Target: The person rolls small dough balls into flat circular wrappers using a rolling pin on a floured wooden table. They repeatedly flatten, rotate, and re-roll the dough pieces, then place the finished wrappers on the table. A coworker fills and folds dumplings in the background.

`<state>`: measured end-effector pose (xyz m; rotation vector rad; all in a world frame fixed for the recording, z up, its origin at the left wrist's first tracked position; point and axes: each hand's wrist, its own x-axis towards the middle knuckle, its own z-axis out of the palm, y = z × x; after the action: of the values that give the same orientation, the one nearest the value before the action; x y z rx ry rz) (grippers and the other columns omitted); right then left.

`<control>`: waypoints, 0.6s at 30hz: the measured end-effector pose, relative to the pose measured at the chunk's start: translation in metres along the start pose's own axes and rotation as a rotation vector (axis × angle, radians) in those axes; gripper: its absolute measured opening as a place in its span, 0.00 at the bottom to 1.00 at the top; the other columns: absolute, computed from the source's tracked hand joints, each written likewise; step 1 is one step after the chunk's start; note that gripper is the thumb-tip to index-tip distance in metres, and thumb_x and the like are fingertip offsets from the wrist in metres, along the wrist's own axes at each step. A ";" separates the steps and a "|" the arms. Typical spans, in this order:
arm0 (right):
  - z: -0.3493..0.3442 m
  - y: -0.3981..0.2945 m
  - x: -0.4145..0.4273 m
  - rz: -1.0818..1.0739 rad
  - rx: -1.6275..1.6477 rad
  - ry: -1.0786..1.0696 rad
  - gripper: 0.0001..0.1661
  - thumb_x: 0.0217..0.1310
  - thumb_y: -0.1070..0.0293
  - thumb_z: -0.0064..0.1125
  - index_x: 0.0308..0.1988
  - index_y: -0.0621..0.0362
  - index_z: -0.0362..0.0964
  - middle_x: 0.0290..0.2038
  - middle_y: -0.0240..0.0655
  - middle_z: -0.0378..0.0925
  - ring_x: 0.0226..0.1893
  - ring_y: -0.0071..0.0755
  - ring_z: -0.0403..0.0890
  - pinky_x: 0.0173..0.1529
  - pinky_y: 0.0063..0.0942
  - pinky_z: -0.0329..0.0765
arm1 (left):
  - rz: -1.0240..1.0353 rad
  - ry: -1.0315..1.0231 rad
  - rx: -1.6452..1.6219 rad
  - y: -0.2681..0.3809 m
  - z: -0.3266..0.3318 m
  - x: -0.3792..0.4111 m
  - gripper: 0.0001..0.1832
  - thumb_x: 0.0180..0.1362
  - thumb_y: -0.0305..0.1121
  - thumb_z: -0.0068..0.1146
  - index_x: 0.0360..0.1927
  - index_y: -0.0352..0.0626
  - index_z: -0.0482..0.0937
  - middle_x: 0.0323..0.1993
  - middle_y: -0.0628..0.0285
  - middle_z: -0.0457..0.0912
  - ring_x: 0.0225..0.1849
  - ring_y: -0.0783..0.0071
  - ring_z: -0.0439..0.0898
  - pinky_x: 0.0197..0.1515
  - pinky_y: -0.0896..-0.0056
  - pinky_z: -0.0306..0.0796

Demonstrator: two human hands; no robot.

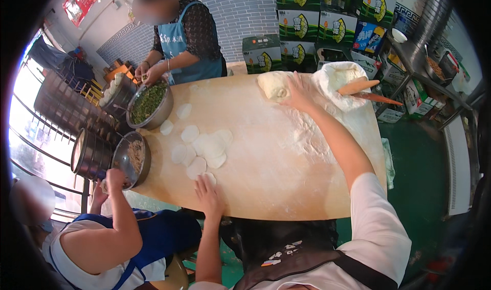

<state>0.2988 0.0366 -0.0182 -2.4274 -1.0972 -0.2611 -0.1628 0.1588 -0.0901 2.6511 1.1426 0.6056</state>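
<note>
My left hand [208, 195] is at the near edge of the wooden table [264, 175], its fingers over a round dough wrapper [210, 178]. Several more thin wrappers [209, 146] lie beyond it, some overlapping. My right hand [300, 93] reaches to the far side and rests with spread fingers against the right side of a large lump of dough [274, 86]. Loose flour [308, 136] is scattered near my right forearm. Right of that hand stands an open white sack of flour [335, 75], with a wooden rolling pin [358, 87] and a reddish stick-like tool [379, 98] on it.
A co-worker in a light blue apron [184, 44] stands behind a bowl of chopped greens [147, 104]. Another in a blue apron [161, 228] sits left, by a metal bowl of filling [134, 156]. Stacked steamers [92, 154] stand left. Cartons [299, 25] line the back; a metal shelf [422, 64] stands right.
</note>
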 end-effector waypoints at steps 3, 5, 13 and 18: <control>0.012 0.021 0.040 0.002 -0.151 -0.187 0.66 0.46 0.45 0.73 0.74 0.40 0.38 0.75 0.52 0.37 0.70 0.69 0.53 0.69 0.58 0.57 | 0.031 -0.102 0.140 0.036 -0.010 0.004 0.33 0.65 0.42 0.50 0.71 0.41 0.60 0.73 0.48 0.56 0.73 0.41 0.53 0.72 0.38 0.45; 0.008 0.017 0.064 0.044 -0.081 -0.223 0.54 0.45 0.48 0.72 0.68 0.44 0.55 0.67 0.51 0.60 0.63 0.60 0.67 0.62 0.50 0.69 | -0.009 -0.049 0.120 0.043 -0.018 0.009 0.33 0.64 0.43 0.52 0.69 0.38 0.62 0.72 0.49 0.59 0.73 0.42 0.53 0.72 0.37 0.44; -0.089 -0.104 0.033 0.035 0.254 -0.364 0.29 0.47 0.49 0.69 0.43 0.60 0.77 0.39 0.48 0.82 0.42 0.50 0.83 0.45 0.41 0.78 | 0.243 0.087 -0.217 0.033 -0.021 -0.005 0.28 0.60 0.26 0.56 0.64 0.35 0.65 0.63 0.47 0.69 0.68 0.43 0.62 0.67 0.47 0.58; -0.074 -0.130 -0.140 -0.017 0.547 -0.391 0.40 0.53 0.48 0.70 0.56 0.66 0.69 0.53 0.51 0.75 0.47 0.40 0.81 0.49 0.34 0.77 | -0.588 -0.197 -1.793 0.108 0.002 -0.009 0.26 0.72 0.41 0.43 0.68 0.39 0.58 0.67 0.57 0.63 0.67 0.60 0.66 0.66 0.57 0.63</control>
<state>0.1098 -0.0163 0.0402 -2.0102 -1.1604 0.4728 -0.0974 0.0783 -0.0588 0.7815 0.6052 0.6701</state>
